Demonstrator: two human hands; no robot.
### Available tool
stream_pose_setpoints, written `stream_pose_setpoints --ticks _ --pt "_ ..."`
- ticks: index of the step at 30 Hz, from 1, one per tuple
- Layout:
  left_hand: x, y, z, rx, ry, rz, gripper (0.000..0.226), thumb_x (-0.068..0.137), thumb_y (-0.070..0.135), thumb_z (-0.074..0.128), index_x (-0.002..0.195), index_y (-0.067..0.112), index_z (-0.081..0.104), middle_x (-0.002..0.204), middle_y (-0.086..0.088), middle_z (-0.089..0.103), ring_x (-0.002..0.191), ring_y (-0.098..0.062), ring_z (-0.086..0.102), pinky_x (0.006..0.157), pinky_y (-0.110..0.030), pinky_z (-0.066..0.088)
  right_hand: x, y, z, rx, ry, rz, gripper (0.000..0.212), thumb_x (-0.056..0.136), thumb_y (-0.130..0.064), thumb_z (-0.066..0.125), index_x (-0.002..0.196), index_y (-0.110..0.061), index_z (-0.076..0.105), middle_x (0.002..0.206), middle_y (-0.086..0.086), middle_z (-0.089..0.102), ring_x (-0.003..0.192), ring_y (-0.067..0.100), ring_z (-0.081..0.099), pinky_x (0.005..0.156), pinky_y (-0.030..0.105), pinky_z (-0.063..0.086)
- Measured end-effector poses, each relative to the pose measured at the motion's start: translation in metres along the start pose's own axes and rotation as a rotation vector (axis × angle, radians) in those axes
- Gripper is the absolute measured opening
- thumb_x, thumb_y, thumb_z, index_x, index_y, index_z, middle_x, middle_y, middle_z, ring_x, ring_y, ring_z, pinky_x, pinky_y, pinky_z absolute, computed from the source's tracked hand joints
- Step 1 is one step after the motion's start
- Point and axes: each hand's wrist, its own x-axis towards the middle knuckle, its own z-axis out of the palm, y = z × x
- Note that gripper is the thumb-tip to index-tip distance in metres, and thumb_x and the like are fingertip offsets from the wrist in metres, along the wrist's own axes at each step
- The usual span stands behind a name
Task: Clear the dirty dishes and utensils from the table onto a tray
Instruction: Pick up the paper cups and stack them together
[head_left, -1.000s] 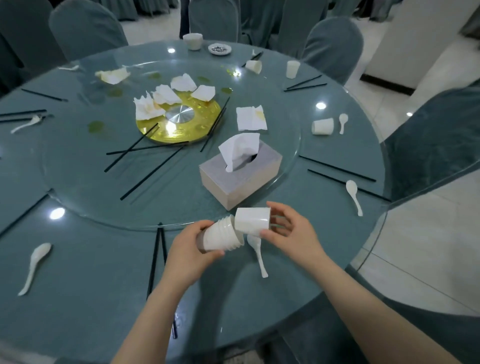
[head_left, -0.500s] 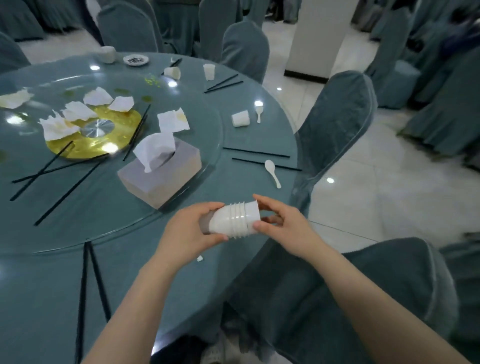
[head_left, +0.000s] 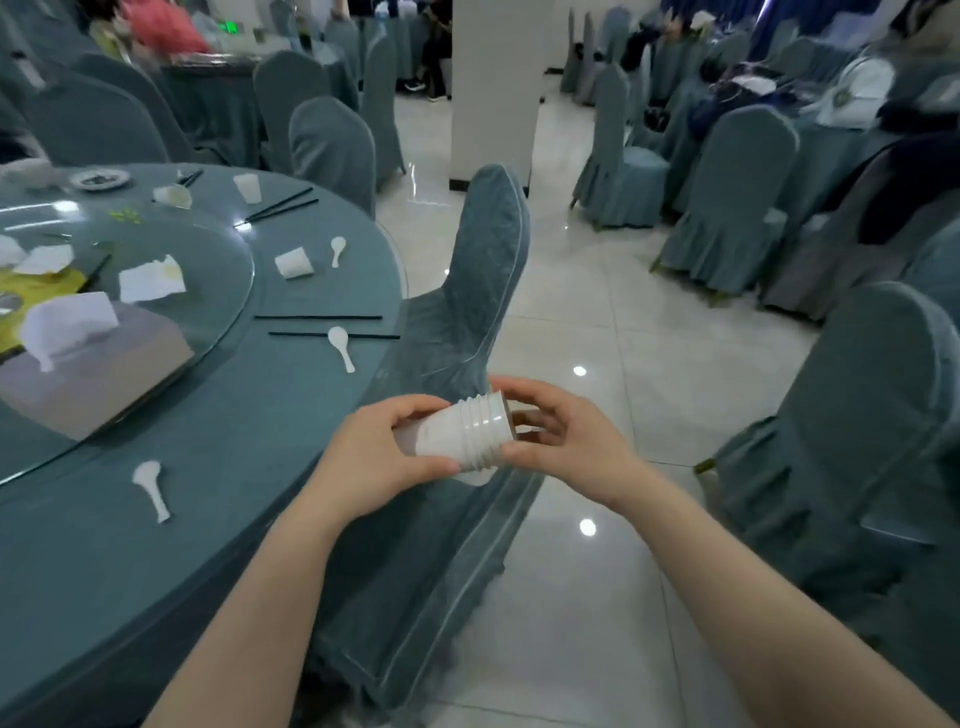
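Note:
A stack of several white cups (head_left: 460, 434) lies sideways between my hands, off the table's edge and above a chair. My left hand (head_left: 374, 457) grips its closed end; my right hand (head_left: 561, 441) holds the rim end with curled fingers. On the round teal table (head_left: 156, 545) lie white spoons (head_left: 153, 486) (head_left: 341, 347) (head_left: 337, 250), a tipped white cup (head_left: 293, 263), an upright cup (head_left: 247, 188) and black chopsticks (head_left: 317, 318). No tray is in view.
A tissue box (head_left: 93, 364) and crumpled napkins (head_left: 150, 280) sit on the glass turntable (head_left: 218, 270). A covered chair (head_left: 467, 312) stands right below my hands, another (head_left: 857, 415) at the right. Tiled floor (head_left: 623, 338) lies between; a white pillar (head_left: 493, 88) stands behind.
The single cup in my right hand went onto the stack. My view and both hands swung right, from over the table to off its edge above the chair.

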Motion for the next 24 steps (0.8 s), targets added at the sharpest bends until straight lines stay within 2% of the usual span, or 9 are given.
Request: stream_pose_setpoints --ticks 2,6,10,13,17,20,24 --pt "0.004 0.022 0.023 0.007 -0.028 0.012 0.054 0.055 0.04 0.085 0.104 0.046 0.065 0.099 0.028 0.066 0.094 0.006 0.06 0.083 -0.023 0.047 -0.014 0.005 -0.025 0.009 0.035 0.01 0.052 0.071 -0.022 0.076 0.113 -0.047 0.059 0.115 -0.013 0.064 0.101 0.011 0.063 0.086 0.032 0.055" --pt "0.024 0.052 0.059 0.059 -0.007 0.024 0.054 0.05 0.053 0.075 0.102 0.053 0.06 0.096 0.033 0.063 0.092 0.007 0.057 0.079 -0.02 0.045 -0.016 0.017 -0.068 0.006 0.075 0.015 0.047 0.075 -0.021 0.076 0.112 -0.047 0.061 0.112 -0.018 0.064 0.098 0.009 0.065 0.083 0.031 0.056" --pt "0.052 0.06 0.085 0.142 0.012 0.039 0.069 0.056 0.042 0.081 0.118 0.05 0.053 0.097 0.037 0.054 0.092 0.011 0.052 0.077 -0.015 0.037 0.006 0.036 -0.097 0.102 0.086 0.025 0.045 0.08 -0.012 0.074 0.116 -0.037 0.061 0.117 -0.009 0.064 0.102 0.01 0.065 0.087 0.031 0.056" --pt "0.084 0.06 0.102 0.157 0.019 0.037 0.076 0.058 0.038 0.083 0.126 0.048 0.049 0.1 0.032 0.05 0.092 0.008 0.05 0.075 -0.008 0.031 0.035 0.049 -0.121 0.136 0.06 0.054 0.041 0.083 -0.011 0.072 0.113 -0.036 0.06 0.118 -0.008 0.064 0.103 0.007 0.065 0.084 0.025 0.056" --pt "0.148 0.053 0.113 0.113 0.035 0.028 0.071 0.06 0.039 0.083 0.125 0.046 0.053 0.111 0.023 0.058 0.099 0.003 0.052 0.079 -0.018 0.036 0.089 0.062 -0.165 0.061 0.04 0.079 0.032 0.086 -0.018 0.068 0.107 -0.04 0.06 0.113 -0.016 0.065 0.103 0.002 0.064 0.081 0.018 0.052" --pt "0.199 0.05 0.112 0.093 0.084 0.002 0.07 0.059 0.037 0.081 0.122 0.048 0.054 0.113 0.022 0.058 0.101 -0.001 0.052 0.079 -0.021 0.036 0.134 0.069 -0.2 0.068 0.098 0.114 0.022 0.09 -0.023 0.064 0.104 -0.04 0.062 0.113 -0.014 0.066 0.103 -0.001 0.063 0.088 0.02 0.051" --pt "0.252 0.043 0.109 0.016 0.137 -0.053 0.069 0.058 0.038 0.081 0.119 0.052 0.054 0.115 0.025 0.059 0.104 -0.002 0.054 0.087 -0.026 0.041 0.188 0.079 -0.231 0.061 0.091 0.129 0.022 0.089 -0.022 0.065 0.106 -0.035 0.064 0.112 -0.012 0.069 0.104 -0.003 0.062 0.093 0.022 0.049"
